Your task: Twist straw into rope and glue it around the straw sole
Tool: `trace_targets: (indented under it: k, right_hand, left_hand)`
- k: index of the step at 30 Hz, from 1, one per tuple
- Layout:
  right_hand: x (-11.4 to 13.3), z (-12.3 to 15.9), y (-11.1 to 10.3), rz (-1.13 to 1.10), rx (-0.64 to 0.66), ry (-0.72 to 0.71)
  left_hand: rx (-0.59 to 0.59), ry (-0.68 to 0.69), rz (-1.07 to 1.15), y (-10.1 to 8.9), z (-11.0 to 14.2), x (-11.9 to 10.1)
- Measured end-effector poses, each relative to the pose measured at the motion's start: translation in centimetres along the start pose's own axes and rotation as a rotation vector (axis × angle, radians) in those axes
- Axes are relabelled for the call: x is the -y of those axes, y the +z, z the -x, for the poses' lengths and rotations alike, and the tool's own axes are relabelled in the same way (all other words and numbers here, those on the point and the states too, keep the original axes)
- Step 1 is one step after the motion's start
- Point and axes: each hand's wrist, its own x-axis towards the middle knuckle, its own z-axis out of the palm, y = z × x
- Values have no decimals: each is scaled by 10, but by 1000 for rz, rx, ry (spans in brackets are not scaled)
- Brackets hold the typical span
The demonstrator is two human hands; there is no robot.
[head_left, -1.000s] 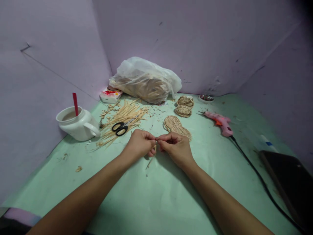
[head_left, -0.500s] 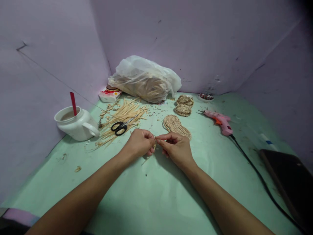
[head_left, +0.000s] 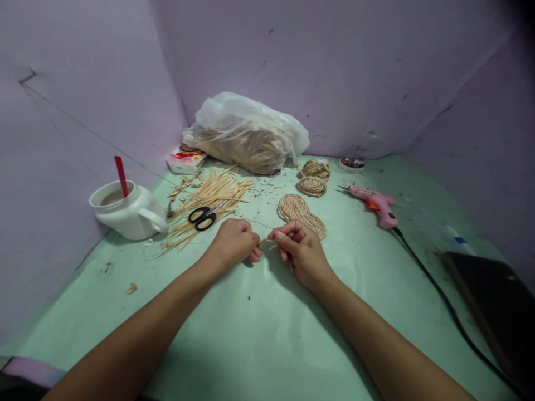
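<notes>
Over the middle of the green table my left hand (head_left: pixel 239 241) is closed, its fingers pinching one end of a thin straw-coloured fibre strip (head_left: pixel 266 240). My right hand (head_left: pixel 301 249) pinches the same strip a short way to the right, so a small length shows between them. Just beyond my right hand lies a sole-shaped piece of coiled, braided fibre (head_left: pixel 296 209), partly covered by the fingers. Black-handled scissors (head_left: pixel 207 216) rest on a pile of loose pale fibre strips (head_left: pixel 221 186), to the far left of my left hand.
A white pot (head_left: pixel 134 214) with a red handle in it stands left. Behind are a plastic bag (head_left: pixel 251 133), a small box (head_left: pixel 186 162) and coiled fibre pieces (head_left: pixel 312 186). Right lie a pink glue gun (head_left: pixel 378 206), its cord and a dark flat object (head_left: pixel 489 295). A wall string (head_left: pixel 92 129) slants down.
My hands have drawn slightly apart, and more of the strip shows between them. My right hand's fingers have curled in more. The view has shifted a little.
</notes>
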Motion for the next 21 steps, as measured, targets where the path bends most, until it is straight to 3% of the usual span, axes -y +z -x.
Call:
trace_targets:
  k: [9,17,21]
  right_hand:
    - [-5,2,3,8,-5,-26]
    - [-1,1,1,14,98,25]
    - [2,-1,3,24,59,117]
  left_hand:
    - [-37,-25,-208,2,-6,8]
    - [-129,185,-463,-6,4,0]
    - [-218,292,-680,-9,16,-6]
